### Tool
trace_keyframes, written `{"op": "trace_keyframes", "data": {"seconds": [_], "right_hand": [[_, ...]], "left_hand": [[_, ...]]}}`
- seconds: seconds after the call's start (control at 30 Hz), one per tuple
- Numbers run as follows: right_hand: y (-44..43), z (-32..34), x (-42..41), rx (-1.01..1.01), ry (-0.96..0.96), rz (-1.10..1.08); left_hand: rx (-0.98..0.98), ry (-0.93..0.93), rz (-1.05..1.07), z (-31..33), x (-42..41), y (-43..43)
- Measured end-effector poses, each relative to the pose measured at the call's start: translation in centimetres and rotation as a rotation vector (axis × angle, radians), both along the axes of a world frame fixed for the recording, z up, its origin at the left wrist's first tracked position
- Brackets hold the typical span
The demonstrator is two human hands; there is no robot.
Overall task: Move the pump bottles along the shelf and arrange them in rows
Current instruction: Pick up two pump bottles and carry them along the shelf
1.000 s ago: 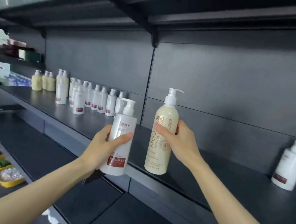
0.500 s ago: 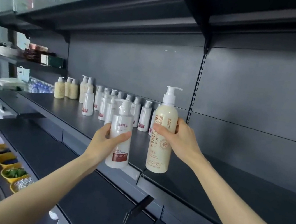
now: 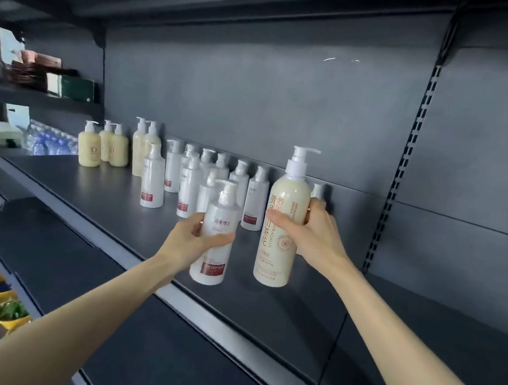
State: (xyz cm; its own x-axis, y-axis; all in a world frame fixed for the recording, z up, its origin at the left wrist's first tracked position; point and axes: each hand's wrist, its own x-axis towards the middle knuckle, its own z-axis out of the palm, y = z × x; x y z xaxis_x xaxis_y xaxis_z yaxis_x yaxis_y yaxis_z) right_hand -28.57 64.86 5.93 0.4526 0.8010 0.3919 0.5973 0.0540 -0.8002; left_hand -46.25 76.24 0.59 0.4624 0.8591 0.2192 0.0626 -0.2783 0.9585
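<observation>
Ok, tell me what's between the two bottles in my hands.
Nothing sits between the white bottle and the tall cream bottle: only bare shelf, with a back-row bottle visible farther back through the gap, in the head view.

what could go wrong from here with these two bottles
1. The left hand holds the white pump bottle near the front edge of the shelf; set down there, it might tip off.
2. The standing white bottles are packed close just behind; pushing either held bottle in could knock several over.
3. The right hand grips the tall cream bottle around its middle only; being tall, it may topple if released off-upright.
</observation>
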Motion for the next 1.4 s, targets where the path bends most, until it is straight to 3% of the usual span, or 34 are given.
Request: {"op": "trace_keyframes", "data": {"seconds": [0.33,0.6,0.73,0.87,1.07,1.4], "right_hand": [[4.8,-1.0,-0.6,0.015,0.033,-0.129],[4.1,-1.8,-2.6,0.059,0.060,-0.230],[2.8,-1.5,-4.1,0.062,0.045,-0.233],[2.1,-1.0,-6.3,0.057,0.054,-0.151],[4.6,-0.3,-12.8,0.040,0.069,0.094],[18.3,2.3,-23.9,-0.001,0.037,0.408]], "left_hand": [[0.057,0.033,-0.149,-1.6,1.5,6.8],[0.120,-0.006,-0.142,-3.0,1.2,7.2],[0.246,0.007,-0.102,-2.9,-1.2,5.7],[0.259,-0.035,-0.207,-2.4,-4.2,3.7],[0.132,0.073,-0.567,-2.2,-9.6,2.4],[0.118,0.030,-0.305,-1.0,-21.5,13.8]]}}
